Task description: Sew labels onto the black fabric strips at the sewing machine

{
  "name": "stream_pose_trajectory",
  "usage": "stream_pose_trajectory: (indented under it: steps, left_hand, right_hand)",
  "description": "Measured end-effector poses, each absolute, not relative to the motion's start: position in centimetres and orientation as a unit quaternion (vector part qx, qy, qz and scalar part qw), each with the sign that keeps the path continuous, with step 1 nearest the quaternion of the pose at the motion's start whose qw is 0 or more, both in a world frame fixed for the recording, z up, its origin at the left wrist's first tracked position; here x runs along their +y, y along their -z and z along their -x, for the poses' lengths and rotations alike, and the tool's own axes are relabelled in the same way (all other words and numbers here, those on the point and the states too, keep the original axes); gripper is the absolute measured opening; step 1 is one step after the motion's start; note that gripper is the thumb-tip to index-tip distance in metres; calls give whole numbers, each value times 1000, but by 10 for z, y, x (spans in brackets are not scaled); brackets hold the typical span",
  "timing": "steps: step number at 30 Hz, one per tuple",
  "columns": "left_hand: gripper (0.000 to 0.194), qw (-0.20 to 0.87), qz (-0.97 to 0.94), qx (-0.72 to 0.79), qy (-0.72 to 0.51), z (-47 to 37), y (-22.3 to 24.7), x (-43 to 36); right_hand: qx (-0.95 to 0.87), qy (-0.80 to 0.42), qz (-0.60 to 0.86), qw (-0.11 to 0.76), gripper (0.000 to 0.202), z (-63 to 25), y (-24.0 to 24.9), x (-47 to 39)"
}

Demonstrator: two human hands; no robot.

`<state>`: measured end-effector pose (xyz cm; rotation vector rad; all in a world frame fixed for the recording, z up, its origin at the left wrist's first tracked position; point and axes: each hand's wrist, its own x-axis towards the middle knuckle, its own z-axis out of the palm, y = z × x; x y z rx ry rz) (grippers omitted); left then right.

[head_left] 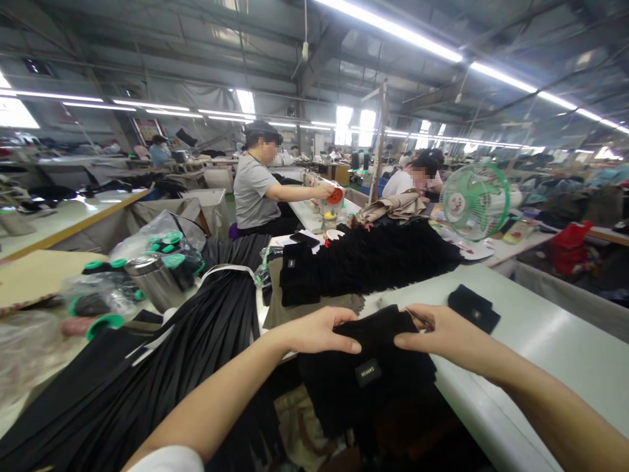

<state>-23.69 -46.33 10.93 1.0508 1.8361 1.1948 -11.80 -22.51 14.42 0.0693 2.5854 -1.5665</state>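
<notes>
A black fabric piece (368, 347) with a small dark label in pale lettering hangs between my hands, just off the table's near edge. My left hand (322, 331) pinches its upper left edge, thumb in front and fingers behind. At the upper right edge, my right hand (432, 331) grips the same cloth; something thin and dark, perhaps small scissors, shows by its fingers, too small to tell. Another black labelled piece (474, 308) lies on the white table (521, 347) to the right. Beyond my hands runs a long row of folded black pieces (378, 255).
Long black strips (206, 321) drape over the left side. Near them stand a steel thermos (154, 282) and bagged thread spools (171, 252). A green fan (474, 200) is at the back right. Across the table a co-worker (258, 187) sits at a sewing machine (322, 200).
</notes>
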Motion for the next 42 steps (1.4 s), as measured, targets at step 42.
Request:
stream_pose_trajectory:
  steps: [42]
  left_hand:
    - [19, -63, 31, 612, -788, 386, -159, -523]
  right_hand:
    - [828, 492, -235, -135, 38, 87, -92, -174]
